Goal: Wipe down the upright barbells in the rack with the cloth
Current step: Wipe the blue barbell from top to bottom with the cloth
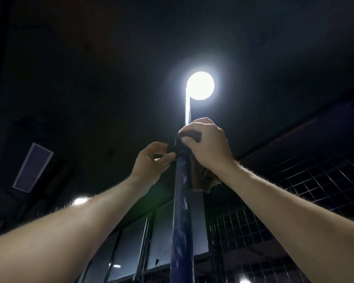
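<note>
I look steeply upward along one upright barbell [182, 211], a dark blue scuffed sleeve that narrows to a thin bright shaft near the ceiling lamp. My right hand [207, 146] grips the brownish cloth [202, 180] around the bar at the top of the sleeve; the cloth's loose end hangs down behind my wrist. My left hand [151, 162] is on the left side of the bar at the sleeve's collar, its thumb and fingers curled against it. The rack and other barbells are out of view.
A round ceiling lamp [200, 85] glares directly above the bar. A wire mesh panel [294, 201] runs along the right. Dark glass panels with frames [131, 252] stand behind the bar. The ceiling is dark, with a rectangular panel [32, 166] at left.
</note>
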Tool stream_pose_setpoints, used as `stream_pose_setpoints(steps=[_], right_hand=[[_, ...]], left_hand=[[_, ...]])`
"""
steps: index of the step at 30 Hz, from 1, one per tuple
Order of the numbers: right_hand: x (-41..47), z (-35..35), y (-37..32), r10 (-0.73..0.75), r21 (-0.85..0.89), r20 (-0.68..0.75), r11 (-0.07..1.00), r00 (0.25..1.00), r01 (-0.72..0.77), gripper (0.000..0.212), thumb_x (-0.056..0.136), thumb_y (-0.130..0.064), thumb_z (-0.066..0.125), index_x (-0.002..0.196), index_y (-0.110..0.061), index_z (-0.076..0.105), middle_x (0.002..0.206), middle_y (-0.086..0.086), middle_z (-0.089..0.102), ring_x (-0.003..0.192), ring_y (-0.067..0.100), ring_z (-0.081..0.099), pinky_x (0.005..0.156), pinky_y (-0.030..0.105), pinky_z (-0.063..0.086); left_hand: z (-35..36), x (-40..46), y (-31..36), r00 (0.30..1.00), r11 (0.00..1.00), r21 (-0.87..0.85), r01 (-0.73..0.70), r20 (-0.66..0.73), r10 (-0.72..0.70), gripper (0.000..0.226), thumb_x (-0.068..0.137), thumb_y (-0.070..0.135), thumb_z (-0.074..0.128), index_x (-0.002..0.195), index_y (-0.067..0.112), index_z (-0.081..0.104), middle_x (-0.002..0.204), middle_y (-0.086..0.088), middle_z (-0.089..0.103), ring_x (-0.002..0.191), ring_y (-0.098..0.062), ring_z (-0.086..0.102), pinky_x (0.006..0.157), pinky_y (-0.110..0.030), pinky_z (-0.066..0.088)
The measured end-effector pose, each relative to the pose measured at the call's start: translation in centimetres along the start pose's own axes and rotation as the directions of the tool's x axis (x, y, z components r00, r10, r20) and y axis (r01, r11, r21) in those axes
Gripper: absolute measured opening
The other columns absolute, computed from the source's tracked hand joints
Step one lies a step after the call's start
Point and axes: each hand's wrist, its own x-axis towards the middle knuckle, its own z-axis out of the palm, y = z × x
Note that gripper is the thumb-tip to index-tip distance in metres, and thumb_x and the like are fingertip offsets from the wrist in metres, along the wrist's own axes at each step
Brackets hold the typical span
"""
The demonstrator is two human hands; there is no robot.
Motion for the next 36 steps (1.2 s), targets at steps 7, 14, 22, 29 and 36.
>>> stream_pose_setpoints(steps=[7,14,22,29,36], right_hand=[[-1.9,1.7,2.4,0.249,0.334,-0.133,0.923,0.959,-0.193,0.018,0.077,-0.007,0.074,0.085,-0.023,0.076,0.096,0.002,0.069,0.091,0.018,0.066,0.090,0.039,0.052],[-1.0,0.1,2.1,0.390,0.448,-0.066,0.834,0.918,-0.322,0.028,0.075,-0.004,0.075,0.069,-0.031,0.070,0.076,-0.005,0.071,0.079,0.014,0.067,0.083,0.037,0.056],[0.3,-0.2,-0.7,0.228,0.091,0.011,0.969,0.974,-0.228,0.016,0.081,-0.016,0.069,0.093,-0.023,0.076,0.105,0.002,0.064,0.099,0.019,0.061,0.091,0.030,0.047],[-2.0,0.9,1.7,0.529,0.574,-0.003,0.696,0.849,-0.432,0.015,0.076,-0.004,0.076,0.090,-0.011,0.076,0.085,0.003,0.073,0.081,0.016,0.068,0.083,0.032,0.055],[0.0,-0.4,0.6,0.320,0.270,0.000,0.912,0.947,-0.308,0.017,0.073,-0.009,0.077,0.086,-0.020,0.078,0.091,-0.001,0.071,0.088,0.014,0.064,0.084,0.023,0.048]], left_hand=[[-0.9,0.0,-0.6,0.995,0.996,-0.004,0.085,0.051,-0.085,0.009,0.086,0.012,0.066,0.089,0.018,0.061,0.095,0.000,0.063,0.093,-0.017,0.062,0.087,-0.031,0.051],[0.1,1.1,3.2,0.961,0.813,0.514,-0.275,0.168,0.219,0.030,0.084,0.022,0.071,0.113,0.017,0.062,0.109,0.004,0.055,0.097,-0.009,0.056,0.085,-0.011,0.042],[0.8,1.8,4.3,0.934,0.737,0.574,-0.357,0.189,0.305,0.030,0.077,0.010,0.076,0.104,0.024,0.073,0.081,0.008,0.053,0.079,-0.013,0.058,0.080,-0.016,0.046],[0.4,1.5,2.9,0.981,0.948,0.252,-0.192,0.059,0.184,0.030,0.076,0.005,0.076,0.077,0.035,0.074,0.085,0.009,0.055,0.094,-0.031,0.064,0.089,-0.047,0.052],[0.8,0.8,2.6,0.993,0.987,0.108,-0.117,-0.002,0.118,0.025,0.080,0.001,0.071,0.084,0.025,0.071,0.085,0.006,0.055,0.086,-0.024,0.061,0.078,-0.036,0.051]])
